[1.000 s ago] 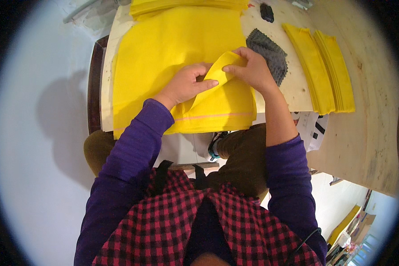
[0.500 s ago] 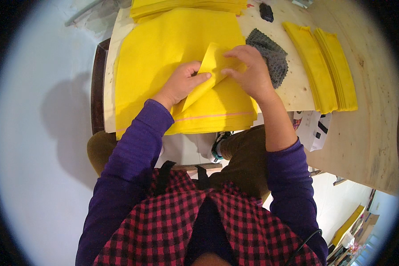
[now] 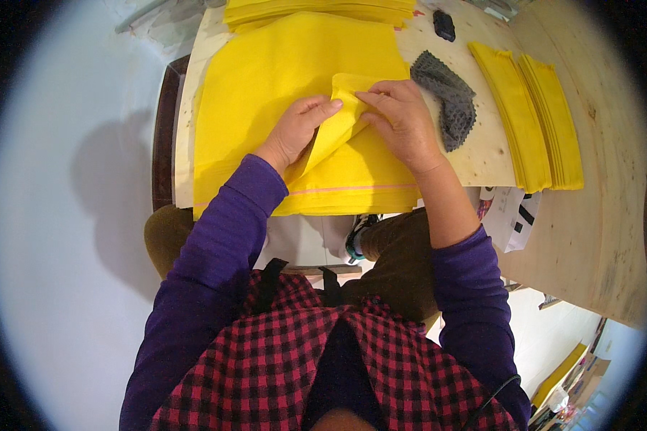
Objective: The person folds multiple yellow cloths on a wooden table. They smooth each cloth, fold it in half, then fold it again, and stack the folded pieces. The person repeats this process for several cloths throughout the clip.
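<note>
A stack of large yellow cloth sheets lies spread on the wooden table in front of me. The near right corner of the top sheet is lifted and folded back toward the middle as a flap. My left hand lies flat on that flap, fingers pointing right. My right hand pinches the flap's upper edge between thumb and fingers. Both sleeves are purple.
A grey knitted cloth lies just right of my right hand. Two piles of folded yellow cloths sit further right. More yellow sheets are stacked at the far edge, near a small black object. Papers hang at the table's near edge.
The folded-back corner has been drawn further up and left across the sheet, and both hands have moved with it toward the far side.
</note>
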{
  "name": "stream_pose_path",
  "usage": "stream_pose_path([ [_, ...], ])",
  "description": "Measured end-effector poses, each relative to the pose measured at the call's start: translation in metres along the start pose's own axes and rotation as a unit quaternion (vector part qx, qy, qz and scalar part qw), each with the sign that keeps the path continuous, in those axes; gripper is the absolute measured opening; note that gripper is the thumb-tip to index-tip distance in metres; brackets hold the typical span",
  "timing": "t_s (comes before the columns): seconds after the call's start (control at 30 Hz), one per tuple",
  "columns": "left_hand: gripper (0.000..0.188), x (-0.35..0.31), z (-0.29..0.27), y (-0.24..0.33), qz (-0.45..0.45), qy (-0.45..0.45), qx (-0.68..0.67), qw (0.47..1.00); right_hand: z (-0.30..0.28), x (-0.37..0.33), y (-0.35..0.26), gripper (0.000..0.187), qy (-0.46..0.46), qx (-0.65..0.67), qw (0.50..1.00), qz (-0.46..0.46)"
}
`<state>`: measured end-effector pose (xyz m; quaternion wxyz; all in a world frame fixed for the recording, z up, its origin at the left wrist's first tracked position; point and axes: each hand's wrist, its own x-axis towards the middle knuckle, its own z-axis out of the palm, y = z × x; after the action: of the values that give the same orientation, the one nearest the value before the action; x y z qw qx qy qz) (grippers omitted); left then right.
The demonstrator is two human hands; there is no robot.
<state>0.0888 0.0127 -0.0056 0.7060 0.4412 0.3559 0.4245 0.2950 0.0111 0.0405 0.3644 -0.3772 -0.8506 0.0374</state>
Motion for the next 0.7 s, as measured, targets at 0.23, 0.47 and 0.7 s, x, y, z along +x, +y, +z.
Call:
stream_pose_path([
  [0.23, 0.033, -0.003, 0.005, 0.003, 0.007, 0.014, -0.075, 0.997, 0.005, 0.0, -0.003, 0.021, 0.034, 0.003, 0.999, 0.002],
  [0.47, 0.031, 0.001, 0.0, 0.003, 0.018, 0.014, -0.03, 0.999, -0.003, -0.003, -0.004, 0.02, 0.025, -0.005, 0.999, -0.023],
  [0.7, 0.032, -0.001, -0.004, -0.003, 0.038, 0.004, -0.01, 0.999, -0.059, -0.048, -0.02, 0.02, -0.071, 0.019, 0.997, 0.028],
])
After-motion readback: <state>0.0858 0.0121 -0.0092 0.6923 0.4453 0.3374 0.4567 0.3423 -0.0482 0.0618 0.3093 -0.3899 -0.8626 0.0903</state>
